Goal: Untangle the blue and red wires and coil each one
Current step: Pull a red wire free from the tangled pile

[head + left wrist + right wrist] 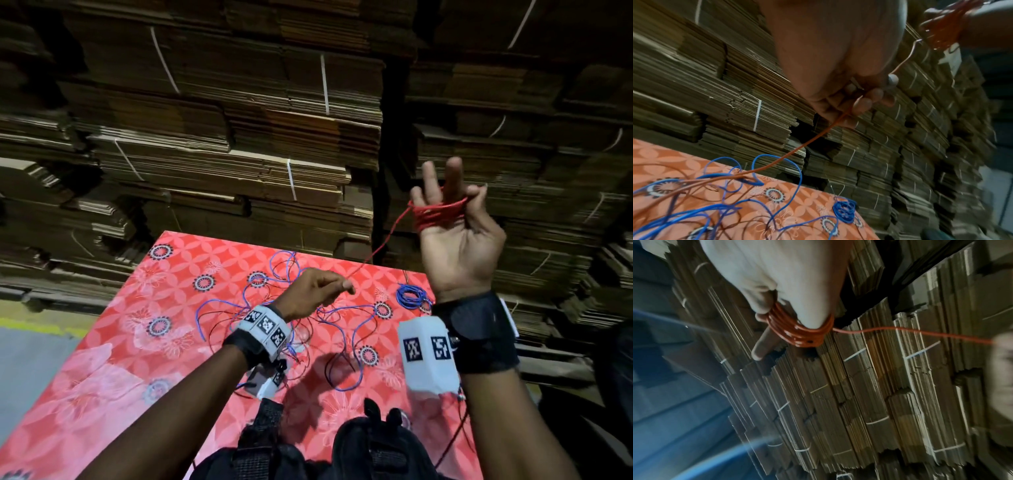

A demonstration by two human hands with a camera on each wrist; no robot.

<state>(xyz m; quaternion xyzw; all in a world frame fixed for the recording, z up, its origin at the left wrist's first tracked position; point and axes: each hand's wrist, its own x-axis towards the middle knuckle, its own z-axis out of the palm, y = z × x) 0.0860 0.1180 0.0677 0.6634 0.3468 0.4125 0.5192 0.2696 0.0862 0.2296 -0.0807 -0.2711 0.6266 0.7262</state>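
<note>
Both hands work the red wire (383, 245): left hand (313, 291) pinches it, right hand (455, 233) wears its coil.

Loose wires (308, 325) on mat (113, 359), small coil (411, 296) right, cardboard stacks (222, 137) behind
</note>
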